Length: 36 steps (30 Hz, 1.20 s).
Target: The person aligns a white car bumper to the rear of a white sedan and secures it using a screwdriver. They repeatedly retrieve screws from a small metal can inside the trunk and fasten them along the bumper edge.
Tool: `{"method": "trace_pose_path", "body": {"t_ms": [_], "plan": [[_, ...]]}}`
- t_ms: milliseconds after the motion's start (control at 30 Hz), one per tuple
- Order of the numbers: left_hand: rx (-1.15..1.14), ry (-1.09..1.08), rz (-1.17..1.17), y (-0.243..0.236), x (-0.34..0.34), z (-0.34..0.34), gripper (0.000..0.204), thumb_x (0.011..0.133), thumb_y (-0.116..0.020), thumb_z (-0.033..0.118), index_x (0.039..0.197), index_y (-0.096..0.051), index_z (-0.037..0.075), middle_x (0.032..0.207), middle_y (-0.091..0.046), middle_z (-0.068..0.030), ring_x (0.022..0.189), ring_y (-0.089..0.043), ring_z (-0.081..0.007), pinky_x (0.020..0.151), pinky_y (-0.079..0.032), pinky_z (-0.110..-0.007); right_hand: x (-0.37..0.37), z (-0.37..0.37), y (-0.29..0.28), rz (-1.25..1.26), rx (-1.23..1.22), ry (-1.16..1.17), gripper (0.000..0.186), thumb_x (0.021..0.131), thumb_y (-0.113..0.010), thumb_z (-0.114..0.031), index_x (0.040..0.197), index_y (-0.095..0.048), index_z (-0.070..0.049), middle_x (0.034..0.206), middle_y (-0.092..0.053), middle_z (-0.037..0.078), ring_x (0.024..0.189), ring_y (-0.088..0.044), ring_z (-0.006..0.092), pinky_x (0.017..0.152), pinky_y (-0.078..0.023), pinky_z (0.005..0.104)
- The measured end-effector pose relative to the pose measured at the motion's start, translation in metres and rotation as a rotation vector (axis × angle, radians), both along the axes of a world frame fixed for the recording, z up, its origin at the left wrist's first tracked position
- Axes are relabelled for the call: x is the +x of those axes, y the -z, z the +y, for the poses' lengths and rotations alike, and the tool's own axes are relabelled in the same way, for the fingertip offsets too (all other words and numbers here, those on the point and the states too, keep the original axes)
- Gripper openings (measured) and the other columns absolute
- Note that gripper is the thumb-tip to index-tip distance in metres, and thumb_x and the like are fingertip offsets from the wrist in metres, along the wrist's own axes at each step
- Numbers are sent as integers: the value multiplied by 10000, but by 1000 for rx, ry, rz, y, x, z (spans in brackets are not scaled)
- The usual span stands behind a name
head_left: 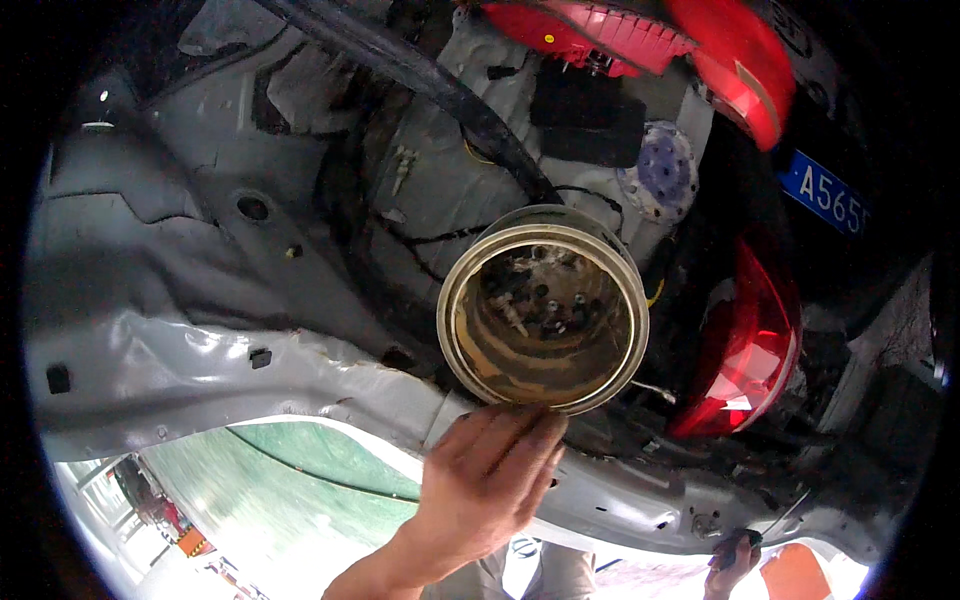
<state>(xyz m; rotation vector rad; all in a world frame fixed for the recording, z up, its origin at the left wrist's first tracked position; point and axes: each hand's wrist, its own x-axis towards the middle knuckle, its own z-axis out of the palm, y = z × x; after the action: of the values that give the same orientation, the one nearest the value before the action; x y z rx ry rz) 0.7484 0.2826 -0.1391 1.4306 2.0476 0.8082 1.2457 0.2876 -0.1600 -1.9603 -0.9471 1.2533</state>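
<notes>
A round metal can (545, 385) with a brassy inner wall sits in the grey car body, its open top facing me. Small dark fasteners (545, 290) lie loose at its bottom. The fingers of my left hand (490, 475) are bent and pressed together at the can's near rim; their tips are partly hidden. Far to the right, by the edge of the bodywork, my right hand (732, 566) is closed around the dark handle of a screwdriver (785, 515). Its thin shaft points up and to the right.
Red tail lights (745, 350) lie right of the can and at the top (600, 35). A black hose (430, 80) runs down to the can. Beyond it are a bluish perforated disc (662, 172) and loose wires. A blue plate (822, 190) is at far right; green floor (290, 465) shows below.
</notes>
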Motion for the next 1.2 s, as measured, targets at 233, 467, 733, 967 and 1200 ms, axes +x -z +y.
{"method": "trace_pose_path", "body": {"t_ms": [233, 467, 733, 967, 1200], "plan": [[-78, 80, 111, 10, 12, 23, 412, 799, -673, 73, 1192, -624, -40, 1099, -652, -192, 929, -644, -323, 823, -547, -406, -7, -1, 0, -53, 34, 12, 234, 934, -639, -237, 849, -639, -20, 617, -609, 67, 398, -419, 89, 375, -311, 240], [-268, 33, 262, 32, 16, 47, 452, 812, -613, 64, 1226, -558, -110, 1183, -605, -301, 977, -663, -376, 851, -562, -407, 0, 0, 2, -11, 30, 14, 211, 936, -654, -225, 842, -632, -38, 583, -573, 53, 388, -384, 83, 364, -297, 238], [-601, -46, 303, 70, 3, 89, 504, 796, -608, 96, 1242, -508, -115, 1247, -544, -370, 1013, -649, -438, 829, -577, -423, -17, 2, -7, 4, 11, 51, 219, 934, -669, -226, 853, -627, -27, 593, -572, 54, 389, -352, 72, 354, -267, 235], [-153, -52, 109, 84, 6, 83, 435, 883, -585, 103, 1263, -508, -95, 1226, -571, -308, 1033, -619, -466, 865, -552, -484, -10, 3, -3, 50, 14, 54, 202, 929, -687, -220, 871, -633, -33, 614, -582, 53, 389, -342, 70, 355, -253, 223], [109, -162, -206, -16, 41, 20, 416, 810, -695, 6, 1217, -611, -10, 1195, -629, -233, 1004, -644, -412, 848, -558, -459, -5, 0, 1, -71, 46, -4, 240, 943, -641, -258, 884, -637, -26, 632, -605, 68, 388, -372, 68, 357, -266, 227]]}}
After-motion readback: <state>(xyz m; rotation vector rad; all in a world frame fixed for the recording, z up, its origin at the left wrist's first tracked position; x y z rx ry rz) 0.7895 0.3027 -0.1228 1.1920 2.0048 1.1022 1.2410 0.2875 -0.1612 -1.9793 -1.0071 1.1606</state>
